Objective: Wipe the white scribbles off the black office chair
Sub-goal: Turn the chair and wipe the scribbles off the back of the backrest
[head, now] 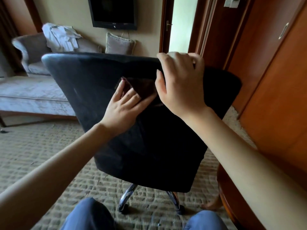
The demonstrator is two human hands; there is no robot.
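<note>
No text, brand, number or sign can be read anywhere in the view. The wall-mounted television (114, 10) has a tiny pale mark in the middle of its lower bezel, too small and blurred to make out as letters. A pale wall panel (232, 1) at the top edge, beside the wooden door frame, shows faint markings that are also too small to read.
</note>
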